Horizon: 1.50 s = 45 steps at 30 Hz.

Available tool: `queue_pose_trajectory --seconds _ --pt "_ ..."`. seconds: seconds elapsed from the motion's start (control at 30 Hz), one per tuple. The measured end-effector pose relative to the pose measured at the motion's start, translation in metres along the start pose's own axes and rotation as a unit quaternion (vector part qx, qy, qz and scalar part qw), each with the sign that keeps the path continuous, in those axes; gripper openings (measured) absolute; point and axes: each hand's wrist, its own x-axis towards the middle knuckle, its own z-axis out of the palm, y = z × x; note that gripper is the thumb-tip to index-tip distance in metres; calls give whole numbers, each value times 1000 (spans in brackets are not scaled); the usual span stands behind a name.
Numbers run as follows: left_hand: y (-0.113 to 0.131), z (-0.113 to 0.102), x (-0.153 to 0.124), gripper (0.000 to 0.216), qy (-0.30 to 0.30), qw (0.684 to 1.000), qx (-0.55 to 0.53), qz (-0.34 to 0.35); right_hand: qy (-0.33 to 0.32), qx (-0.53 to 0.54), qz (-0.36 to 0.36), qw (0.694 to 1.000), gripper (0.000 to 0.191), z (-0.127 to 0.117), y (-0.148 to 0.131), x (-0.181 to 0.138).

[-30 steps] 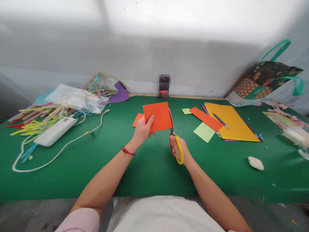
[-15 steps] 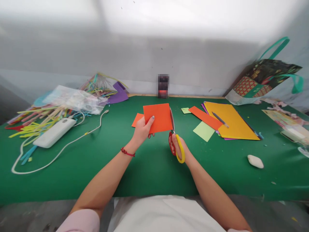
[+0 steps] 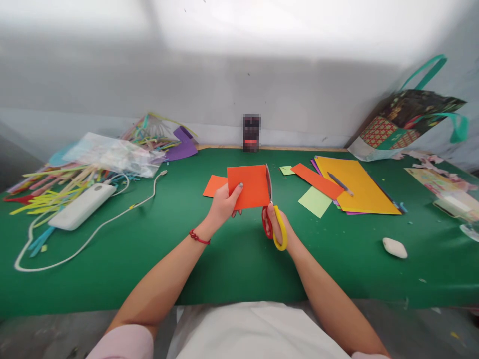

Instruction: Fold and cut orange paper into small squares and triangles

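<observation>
My left hand (image 3: 223, 202) pinches an orange sheet of paper (image 3: 250, 186) near its lower left corner, thumb on top. In my right hand (image 3: 280, 222) is a pair of scissors (image 3: 279, 230) with one yellow and one red handle loop. The scissor blades point away from me along the paper's right edge. Whether they are closed cannot be made out. Behind my left hand, another orange piece of paper (image 3: 214, 186) lies on the green table (image 3: 239, 269), partly hidden by the held sheet.
Right of centre lie an orange strip (image 3: 318, 181), light green paper (image 3: 315, 202) and a yellow sheet stack (image 3: 368, 187) with a pen (image 3: 340, 184). A power bank (image 3: 83, 207), cable and colourful strips (image 3: 48, 199) fill the left. A bag (image 3: 406, 122) stands back right; a white case (image 3: 394, 248) sits nearer.
The held orange sheet and my left hand have shifted slightly right and toward me. The scissors stay along the sheet's right edge.
</observation>
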Motion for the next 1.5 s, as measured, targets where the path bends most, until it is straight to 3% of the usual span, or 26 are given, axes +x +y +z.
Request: queue_pose_trajectory --seconds 1.5 --pt "-6 -1 2 33 -9 1000 23 -1 47 -6 24 999 54 4 -4 -4"
